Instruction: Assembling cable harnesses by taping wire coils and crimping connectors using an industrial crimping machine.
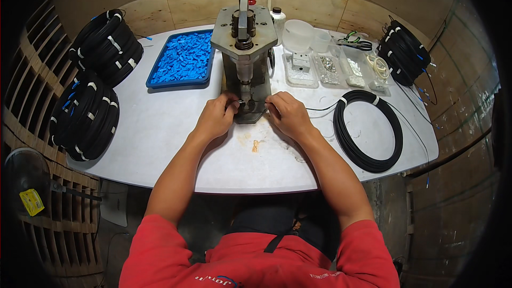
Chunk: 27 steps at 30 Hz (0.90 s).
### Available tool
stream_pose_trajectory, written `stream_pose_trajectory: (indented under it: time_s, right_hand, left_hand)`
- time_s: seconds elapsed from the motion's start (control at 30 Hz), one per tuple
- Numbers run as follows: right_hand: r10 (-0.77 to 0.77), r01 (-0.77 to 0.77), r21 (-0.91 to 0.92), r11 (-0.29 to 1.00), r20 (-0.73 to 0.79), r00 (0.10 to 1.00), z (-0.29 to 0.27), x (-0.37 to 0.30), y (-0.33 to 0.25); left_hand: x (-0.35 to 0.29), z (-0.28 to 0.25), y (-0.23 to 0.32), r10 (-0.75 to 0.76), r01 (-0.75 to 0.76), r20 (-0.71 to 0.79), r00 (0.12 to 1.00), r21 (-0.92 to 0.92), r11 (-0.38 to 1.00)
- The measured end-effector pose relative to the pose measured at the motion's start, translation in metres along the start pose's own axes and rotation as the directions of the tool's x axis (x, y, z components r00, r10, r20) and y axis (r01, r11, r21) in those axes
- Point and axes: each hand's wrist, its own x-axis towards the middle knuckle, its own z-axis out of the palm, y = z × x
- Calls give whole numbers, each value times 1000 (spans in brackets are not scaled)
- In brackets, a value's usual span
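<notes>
A metal bench press point(244, 48) stands at the far middle of the table, its ram lowered over a small base. At the left of that base, my left hand point(216, 116) is closed, its thumb and fingers pinching a thin dark cable end with a small light tip. On the other side my right hand point(288, 113) pinches the black cable point(324, 109), which runs rightward to a coil point(368, 130) lying flat on the table. The fingers hide the exact grip of both hands, and whether the cable end touches the press cannot be seen.
Left of the press sits a dark blue tray point(180, 60) of small blue pieces. Bundled black coils stand at the left point(85, 114) and far right point(404, 52). Clear boxes of metal parts point(328, 69), a white tub point(297, 34), green-handled pliers point(349, 38) and a bottle point(277, 21) stand behind.
</notes>
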Motion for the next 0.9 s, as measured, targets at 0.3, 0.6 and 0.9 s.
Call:
stream_pose_trajectory:
  time_s: [0.3, 0.6, 0.9]
  right_hand:
    - [16, -16, -7, 1000, 14, 1000, 0, -1, -1]
    - [31, -31, -1, 1000, 31, 999, 0, -1, -2]
    - [31, -31, -6, 1000, 29, 999, 1, -1, -1]
  left_hand:
    - [0, 0, 2, 13, -13, -12, 1000, 1, 1000]
    - [0, 2, -1, 10, -11, -27, 1000, -43, 999]
    - [-1, 1, 0, 29, -30, -33, 999, -12, 999]
